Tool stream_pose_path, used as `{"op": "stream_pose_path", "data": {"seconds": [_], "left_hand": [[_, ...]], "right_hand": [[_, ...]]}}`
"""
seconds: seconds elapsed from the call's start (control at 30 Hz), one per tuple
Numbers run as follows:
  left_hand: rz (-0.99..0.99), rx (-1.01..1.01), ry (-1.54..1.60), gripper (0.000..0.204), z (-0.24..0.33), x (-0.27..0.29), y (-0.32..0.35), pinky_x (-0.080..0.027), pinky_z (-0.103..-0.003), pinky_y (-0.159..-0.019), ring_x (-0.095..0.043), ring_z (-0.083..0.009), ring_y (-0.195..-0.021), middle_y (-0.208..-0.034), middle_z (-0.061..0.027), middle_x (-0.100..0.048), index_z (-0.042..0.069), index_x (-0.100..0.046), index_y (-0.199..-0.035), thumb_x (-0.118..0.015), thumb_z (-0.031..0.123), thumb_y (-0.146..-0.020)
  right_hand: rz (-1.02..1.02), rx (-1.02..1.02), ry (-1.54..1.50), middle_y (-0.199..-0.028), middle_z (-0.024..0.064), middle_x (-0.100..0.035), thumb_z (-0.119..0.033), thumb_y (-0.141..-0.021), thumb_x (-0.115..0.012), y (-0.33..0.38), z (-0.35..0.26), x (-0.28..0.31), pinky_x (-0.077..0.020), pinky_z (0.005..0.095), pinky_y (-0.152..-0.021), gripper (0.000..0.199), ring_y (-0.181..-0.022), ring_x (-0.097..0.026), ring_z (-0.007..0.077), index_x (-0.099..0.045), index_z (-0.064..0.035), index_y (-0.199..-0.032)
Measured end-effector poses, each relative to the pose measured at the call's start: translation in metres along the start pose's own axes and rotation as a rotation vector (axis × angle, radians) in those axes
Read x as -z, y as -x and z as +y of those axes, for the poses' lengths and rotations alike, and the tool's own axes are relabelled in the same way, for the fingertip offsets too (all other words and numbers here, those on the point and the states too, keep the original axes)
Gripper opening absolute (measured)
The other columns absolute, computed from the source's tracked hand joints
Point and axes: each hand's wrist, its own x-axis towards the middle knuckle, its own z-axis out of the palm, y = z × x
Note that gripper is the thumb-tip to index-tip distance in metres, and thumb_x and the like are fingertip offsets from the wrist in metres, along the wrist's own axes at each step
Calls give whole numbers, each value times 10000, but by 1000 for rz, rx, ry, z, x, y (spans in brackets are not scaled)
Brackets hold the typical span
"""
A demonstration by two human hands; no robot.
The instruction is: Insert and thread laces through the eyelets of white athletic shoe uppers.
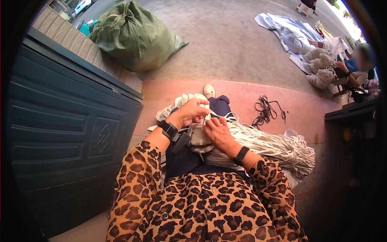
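Note:
On my lap rests a pale beige shoe or shoe upper, partly hidden under my hands. My left hand is above its far left side, fingers pinched on a thin white lace. Close beside it, my right hand has curled fingers closed on the lace too. The exact grip of both fingertips is too small to make out. A thick bundle of long white laces lies across my lap to the right. Just beyond my left hand is a stack of white, scallop-edged pieces.
A dark panelled door stands close on my left. Ahead to the left sits a tied green sack. Tangled black laces lie on the pink floor strip. At far right, another person sits by pale bundles.

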Motion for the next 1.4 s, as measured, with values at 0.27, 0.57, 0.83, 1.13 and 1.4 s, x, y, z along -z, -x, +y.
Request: {"op": "stream_pose_path", "data": {"seconds": [0.27, 0.57, 0.83, 1.13, 1.4], "left_hand": [[222, 151, -247, 359, 3, -28, -2, -319, -223, -339, -443, -87, -431, -667, -90, -565, -13, -498, -1077, -616, 91, -755], [375, -446, -1056, 397, -44, 28, 43, -467, -353, -690, -612, -282, -775, -801, -143, -628, 1, -497, -1138, -539, 57, -747], [367, -248, -607, 411, -59, 37, 50, -439, -247, -580, -518, -104, -600, -657, -33, -550, -2, -482, -1162, -566, 52, -764], [509, -358, -983, 208, -61, 21, 41, -446, -481, -709, -564, -422, -810, -803, -259, -589, 21, -583, -881, -466, 155, -772], [-160, -700, -1111, 276, 9, -6, 35, -390, -328, -895, -533, -265, -1001, -965, -163, -595, 15, -627, -959, -610, 238, -798]], "right_hand": [[1026, 62, -1052, -709, 80, -473, -296, -917, -353, -56, 20, 210, -443, 300, -626, 304, -682, -502, 203, -479, -28, -850], [111, -575, -1169, -763, 12, -596, -135, -803, -602, -22, 39, 73, -430, 228, -625, 140, -719, -546, 89, -604, -14, -872], [-48, -265, -303, -712, 110, -560, -168, -757, -564, -17, -33, -25, -435, 399, -555, 130, -695, -574, 282, -534, -47, -794], [-416, -165, -875, -575, 45, -498, -155, -805, -452, -47, 2, -11, -349, 270, -464, 184, -504, -480, 122, -532, -63, -667], [116, 320, -2215, -459, -75, -267, -253, -919, -373, -99, 14, 271, -188, 207, -364, 263, -334, -215, 34, -359, -145, -679]]}}
